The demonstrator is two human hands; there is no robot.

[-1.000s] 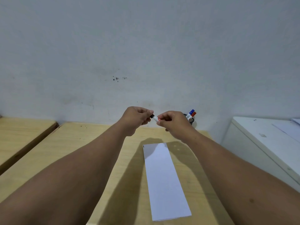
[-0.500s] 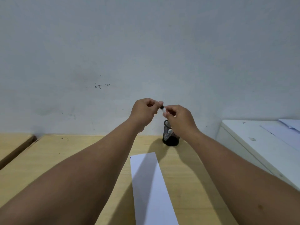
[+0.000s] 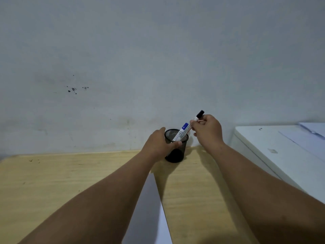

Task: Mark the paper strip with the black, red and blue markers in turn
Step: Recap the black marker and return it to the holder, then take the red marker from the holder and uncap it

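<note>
**Black marker held above the mesh cup**

At the left, a bare stretch of the wooden table (image 3: pixel 52 182) is seen, set against a pale wall (image 3: pixel 158 59) that bears a few dark specks. Along the middle of the table the white paper strip (image 3: pixel 149 208) is laid, its far end hidden under the left forearm. Beyond it, near the wall, a black mesh cup (image 3: pixel 175 154) is stood upright on the table. The cup is gripped by the left hand (image 3: pixel 158 143), with the fingers wrapped around its left side and the thumb pressed across its front below the rim. Inside the cup, the blue marker (image 3: pixel 182 132) is leaned to the right, its cap raised above the rim. Just right of the cup and above it, the black marker (image 3: pixel 198 116) is clamped in the fingertips of the right hand (image 3: pixel 208 131), cap on and pointed up. At the far right, a white cabinet (image 3: pixel 272 147) is placed beside the table.
</note>
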